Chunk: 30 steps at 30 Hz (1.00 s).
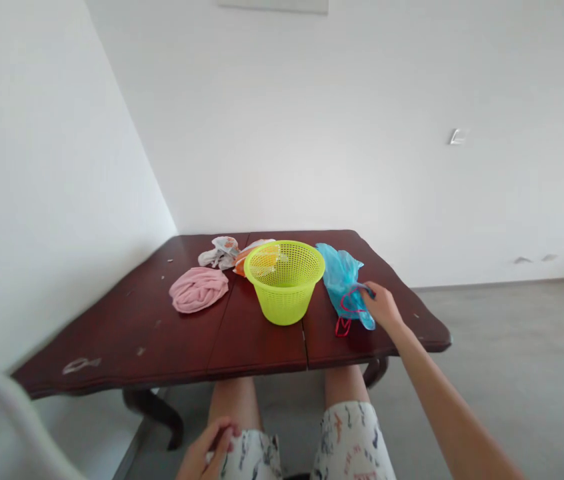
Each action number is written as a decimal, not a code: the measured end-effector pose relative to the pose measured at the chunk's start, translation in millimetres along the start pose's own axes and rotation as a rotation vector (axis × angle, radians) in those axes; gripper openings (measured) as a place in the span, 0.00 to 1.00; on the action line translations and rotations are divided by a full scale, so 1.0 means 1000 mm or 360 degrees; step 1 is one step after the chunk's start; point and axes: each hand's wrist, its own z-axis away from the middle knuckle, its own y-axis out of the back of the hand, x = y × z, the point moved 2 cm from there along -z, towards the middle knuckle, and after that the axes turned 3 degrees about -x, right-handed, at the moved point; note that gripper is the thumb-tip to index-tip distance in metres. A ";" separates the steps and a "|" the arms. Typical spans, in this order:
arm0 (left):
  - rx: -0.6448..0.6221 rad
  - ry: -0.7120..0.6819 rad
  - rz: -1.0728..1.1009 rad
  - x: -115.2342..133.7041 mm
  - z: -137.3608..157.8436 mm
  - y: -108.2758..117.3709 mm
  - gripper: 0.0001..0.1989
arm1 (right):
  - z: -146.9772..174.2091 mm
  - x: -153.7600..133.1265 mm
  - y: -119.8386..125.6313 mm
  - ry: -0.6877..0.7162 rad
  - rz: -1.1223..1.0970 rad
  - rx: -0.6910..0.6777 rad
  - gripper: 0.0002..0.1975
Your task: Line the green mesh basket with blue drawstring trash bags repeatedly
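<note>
Near the table's right side, my right hand [381,305] pinches the handle end of a crumpled blue plastic bag [338,275]. A red cord [343,327] lies partly under the bag and shows through it. My left hand [211,448] rests over my lap with its fingers curled; what it holds, if anything, is hidden. Left of the bag stands an upright yellow-green plastic basket [285,307] with a mesh wall, and no hand touches it.
On the dark red wooden table [257,347] lie a folded pink cloth [199,291], a white plastic bag [222,253] and an orange-and-white bag [243,260] partly behind the basket. A white curved bar [12,407] crosses the lower left. Walls stand behind and left.
</note>
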 end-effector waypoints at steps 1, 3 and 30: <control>-0.0030 -0.0064 -0.0009 0.011 0.000 -0.004 0.40 | -0.009 -0.016 0.009 0.0008 -0.0036 0.0106 0.16; -0.0093 -0.0177 -0.0041 0.031 -0.002 -0.009 0.42 | -0.016 -0.052 0.032 0.0041 -0.0107 0.0377 0.20; -0.0418 -0.0114 0.1429 0.193 -0.055 -0.090 0.29 | 0.165 -0.127 -0.036 -0.0600 -0.1284 -0.0520 0.37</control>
